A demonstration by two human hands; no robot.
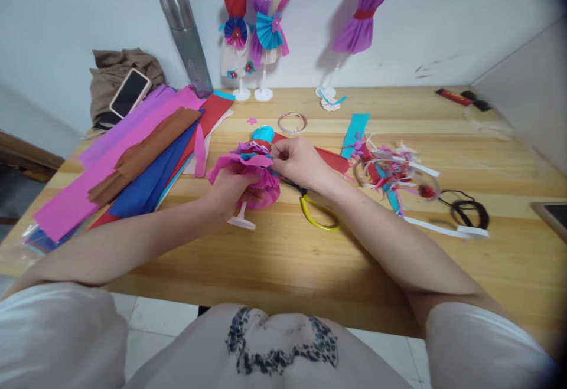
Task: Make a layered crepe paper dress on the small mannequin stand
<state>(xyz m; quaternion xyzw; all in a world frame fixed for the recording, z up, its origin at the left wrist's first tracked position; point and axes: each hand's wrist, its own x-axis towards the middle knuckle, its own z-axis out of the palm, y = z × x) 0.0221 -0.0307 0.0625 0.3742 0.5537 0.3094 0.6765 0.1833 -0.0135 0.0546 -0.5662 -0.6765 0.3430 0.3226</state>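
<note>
A small dress-form mannequin, tilted over, wears a ruffled pink crepe paper skirt (268,191); its white stand (241,219) shows below. My left hand (234,188) is closed around the skirt and the form beneath it. At the waist, the fingertips of my right hand (295,162) are pinched together against the paper layers; what lies between them is too small to make out. Blue paper (263,134) and purple ruffles show just beyond my fingers. Under my right wrist lie scissors with yellow handles (319,215), their blades partly covered.
Coloured crepe paper sheets (128,159) are stacked at the left. Three dressed mannequins, one in purple (363,14), stand along the wall beside a bottle (186,41). Paper scraps (390,167), a tape roll (292,122) and a black cord (473,215) lie on the table (287,277).
</note>
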